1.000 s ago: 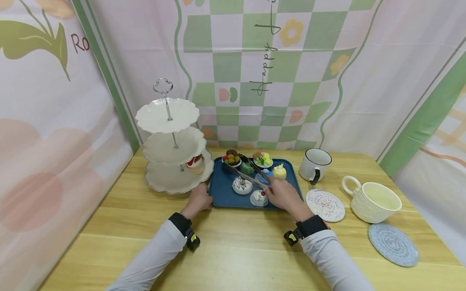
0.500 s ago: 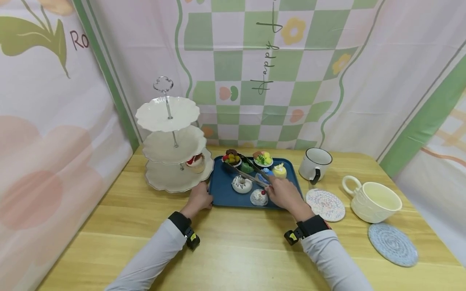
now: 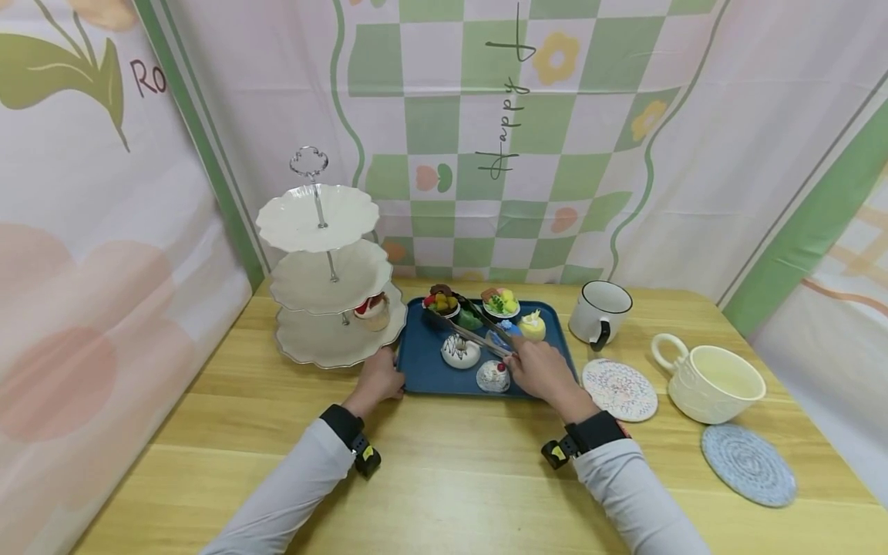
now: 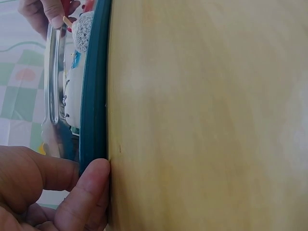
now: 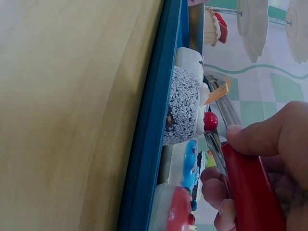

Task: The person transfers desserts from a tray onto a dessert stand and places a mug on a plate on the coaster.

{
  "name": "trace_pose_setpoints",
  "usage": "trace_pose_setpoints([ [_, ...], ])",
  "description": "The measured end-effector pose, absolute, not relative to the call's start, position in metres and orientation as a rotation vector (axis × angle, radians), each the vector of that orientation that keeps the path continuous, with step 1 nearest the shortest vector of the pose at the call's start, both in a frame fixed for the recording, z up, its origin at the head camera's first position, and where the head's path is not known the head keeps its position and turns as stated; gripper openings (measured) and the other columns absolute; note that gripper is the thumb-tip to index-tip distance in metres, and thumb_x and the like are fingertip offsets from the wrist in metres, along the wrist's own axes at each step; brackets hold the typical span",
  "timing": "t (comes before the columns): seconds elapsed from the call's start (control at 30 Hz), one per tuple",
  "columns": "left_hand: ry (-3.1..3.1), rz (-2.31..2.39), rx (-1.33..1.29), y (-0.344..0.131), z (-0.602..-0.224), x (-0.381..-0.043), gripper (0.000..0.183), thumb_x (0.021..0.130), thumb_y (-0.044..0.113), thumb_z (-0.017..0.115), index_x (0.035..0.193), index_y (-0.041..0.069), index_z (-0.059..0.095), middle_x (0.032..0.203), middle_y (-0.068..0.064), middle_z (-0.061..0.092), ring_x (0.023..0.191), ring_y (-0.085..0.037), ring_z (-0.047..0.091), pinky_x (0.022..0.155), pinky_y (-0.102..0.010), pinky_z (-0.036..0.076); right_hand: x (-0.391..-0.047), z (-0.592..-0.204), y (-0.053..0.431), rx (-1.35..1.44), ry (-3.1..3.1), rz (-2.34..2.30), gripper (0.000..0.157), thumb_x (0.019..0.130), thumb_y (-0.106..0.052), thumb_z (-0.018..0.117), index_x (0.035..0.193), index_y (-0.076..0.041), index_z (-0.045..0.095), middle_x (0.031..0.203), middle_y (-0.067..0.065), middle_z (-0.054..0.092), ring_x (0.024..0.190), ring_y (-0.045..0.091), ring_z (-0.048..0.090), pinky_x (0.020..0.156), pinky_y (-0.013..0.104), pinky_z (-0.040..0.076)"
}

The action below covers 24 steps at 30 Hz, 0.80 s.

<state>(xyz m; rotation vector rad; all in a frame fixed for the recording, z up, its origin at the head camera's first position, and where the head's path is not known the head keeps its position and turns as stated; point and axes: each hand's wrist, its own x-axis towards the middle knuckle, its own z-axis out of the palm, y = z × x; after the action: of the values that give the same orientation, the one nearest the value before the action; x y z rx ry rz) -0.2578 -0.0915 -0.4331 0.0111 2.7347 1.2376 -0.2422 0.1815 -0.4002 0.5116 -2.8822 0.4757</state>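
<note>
My left hand [image 3: 379, 378] pinches the front left corner of a dark blue tray [image 3: 422, 366]. In the left wrist view its thumb [image 4: 89, 192] lies against the tray's rim. My right hand [image 3: 544, 370] grips metal tongs [image 3: 483, 342] with a red handle [image 5: 250, 192], reaching in over the tray from the right. Their dark tips are spread near the fruit tart [image 3: 442, 302] at the back left, over a green pastry [image 3: 470, 320]. Beneath the tongs sit a white drizzled donut [image 3: 461, 352], a blue-topped pastry [image 3: 501, 334] and a speckled cake with a cherry [image 3: 494, 377].
A three-tier white stand [image 3: 326, 339] at left bears a cupcake [image 3: 374, 314] on its lowest plate. Another tart [image 3: 501, 303] and a yellow cake [image 3: 533, 327] sit on the tray. Right of it stand a white mug [image 3: 598, 312], a cream cup [image 3: 714, 389] and two coasters, speckled [image 3: 620, 391] and grey-blue [image 3: 749, 465].
</note>
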Motion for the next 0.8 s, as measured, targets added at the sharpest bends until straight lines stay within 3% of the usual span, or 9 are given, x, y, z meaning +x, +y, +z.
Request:
trace_pose_setpoints([
  [0.4, 2.748, 1.234, 0.023, -0.092, -0.432, -0.256, 0.02, 0.076, -0.009, 0.058, 0.067, 0.004, 0.046, 0.058, -0.009, 0.056, 0.045, -0.015, 0.059, 0.044, -0.026, 0.05, -0.236, -0.395, 0.176, 0.547, -2.824, 0.506, 0.035, 0.087, -0.009, 0.061, 0.118, 0.006, 0.057, 0.07, 0.007, 0.059, 0.05, 0.015, 0.046, 0.044, 0.031, 0.038],
  [0.8, 2.704, 1.303, -0.007, -0.091, -0.434, -0.257, 0.011, 0.078, -0.009, 0.056, 0.077, -0.001, 0.05, 0.064, -0.011, 0.057, 0.046, -0.017, 0.06, 0.045, -0.027, 0.051, -0.233, -0.39, 0.171, 0.598, -2.795, 0.511, 0.028, 0.085, -0.008, 0.063, 0.111, 0.004, 0.06, 0.067, 0.003, 0.056, 0.05, 0.013, 0.045, 0.043, 0.029, 0.037],
])
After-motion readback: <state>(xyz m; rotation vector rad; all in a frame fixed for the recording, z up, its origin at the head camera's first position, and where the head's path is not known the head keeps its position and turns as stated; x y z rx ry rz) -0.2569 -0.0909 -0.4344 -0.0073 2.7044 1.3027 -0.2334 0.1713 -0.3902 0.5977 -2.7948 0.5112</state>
